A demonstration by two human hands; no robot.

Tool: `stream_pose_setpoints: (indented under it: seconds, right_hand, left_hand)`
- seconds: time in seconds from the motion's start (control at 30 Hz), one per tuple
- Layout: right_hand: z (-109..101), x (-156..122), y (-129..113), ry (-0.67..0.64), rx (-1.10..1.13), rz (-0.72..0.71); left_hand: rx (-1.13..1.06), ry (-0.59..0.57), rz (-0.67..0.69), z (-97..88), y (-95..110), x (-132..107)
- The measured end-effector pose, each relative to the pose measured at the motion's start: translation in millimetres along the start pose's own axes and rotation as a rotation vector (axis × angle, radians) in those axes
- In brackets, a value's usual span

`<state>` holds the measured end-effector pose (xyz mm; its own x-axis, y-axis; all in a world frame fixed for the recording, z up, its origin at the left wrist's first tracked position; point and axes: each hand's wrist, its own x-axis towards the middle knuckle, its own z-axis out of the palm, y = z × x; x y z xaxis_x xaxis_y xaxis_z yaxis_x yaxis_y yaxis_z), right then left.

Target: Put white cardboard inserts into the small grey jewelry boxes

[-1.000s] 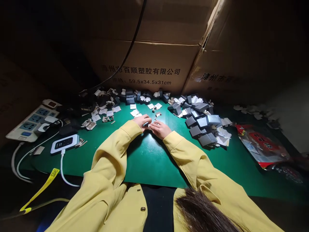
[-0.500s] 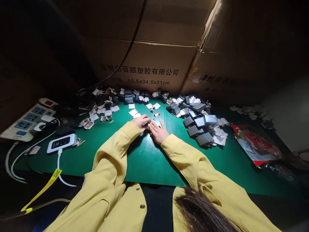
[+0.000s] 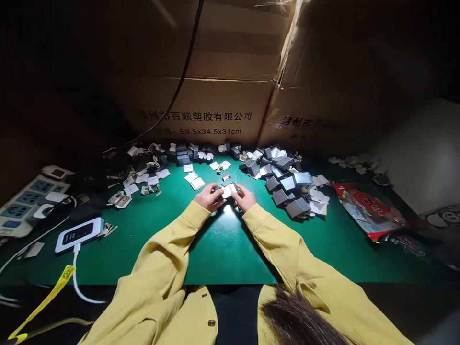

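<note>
Two printed cartons [image 3: 219,98] back the green tabletop [image 3: 230,263] beneath both hands [image 3: 209,197] [image 3: 246,197].

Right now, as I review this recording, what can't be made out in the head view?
All in the head view:
- Small white-faced piece: ends hidden by the fingers of the left hand and right hand.
- Power strip: near end cut off by the left edge.
- Black cable: upper end cut off by the top edge.
- White device: markings too small to read.
</note>
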<state>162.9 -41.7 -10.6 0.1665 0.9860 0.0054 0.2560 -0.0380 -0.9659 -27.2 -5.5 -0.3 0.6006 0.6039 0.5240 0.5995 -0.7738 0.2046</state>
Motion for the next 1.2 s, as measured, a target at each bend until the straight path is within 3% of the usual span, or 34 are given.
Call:
stream_pose_setpoints:
  seconds: [0.33,0.53,0.73,0.9,0.97,1.1,1.2]
  right_hand:
    - [-0.1,0.8,0.3,0.013,0.058,0.081]
    - [-1.4,4.1,-3.5,-0.066,0.124,0.068]
    - [-1.2,3.3,-3.0,0.044,0.146,0.018]
    - [-0.9,0.7,-4.6,0.158,-0.023,0.02]
    - [-0.9,2.6,-2.7,0.158,-0.028,0.008]
    - [-3.1,7.3,5.3,-0.002,0.115,-0.019]
    - [-6.0,6.5,9.7,-0.09,0.101,-0.015]
  left_hand:
    - [-0.05,0.004,0.04,11.0,7.2,-3.4]
    - [-0.094,0.023,0.061,10.3,3.6,-3.3]
    - [-0.141,-0.024,0.146,10.7,3.7,-4.7]
    - [-0.179,-0.032,0.154,15.8,7.3,-8.2]
    - [-0.18,0.008,0.171,17.8,7.4,-8.4]
    - [-0.103,0.217,0.251,20.3,6.1,-5.4]
    - [-0.064,0.323,0.303,19.9,7.0,-2.3]
